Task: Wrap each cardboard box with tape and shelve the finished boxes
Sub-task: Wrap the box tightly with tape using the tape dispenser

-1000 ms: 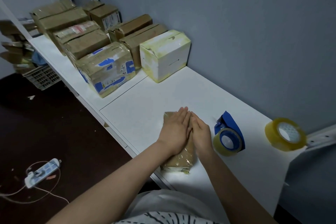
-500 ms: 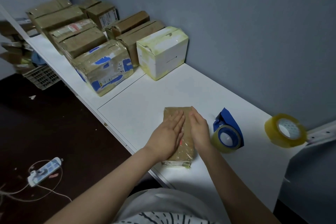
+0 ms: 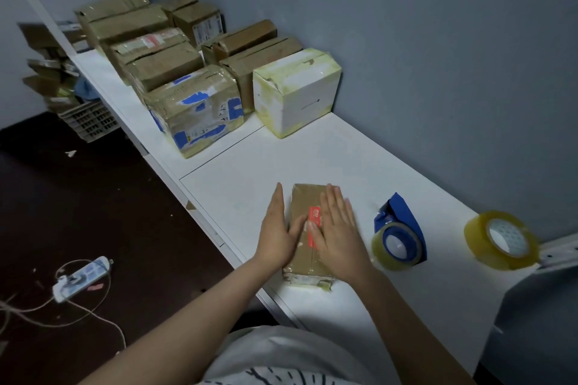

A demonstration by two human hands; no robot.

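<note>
Fingers straight, gripping nothing: right hand (image 3: 336, 237) presses the small box (image 3: 305, 200) on top, left hand (image 3: 276, 234) seemingly its left side; tape roll (image 3: 396, 245) lies right of it.

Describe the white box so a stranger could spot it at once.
Start at the long white shelf running along the grey wall, where a cluster of taped boxes stands at the far end. The white box is the cluster's nearest member on the wall side, beside the box with blue patches. It alone is white with yellowish taped edges; the others are brown cardboard.
</note>
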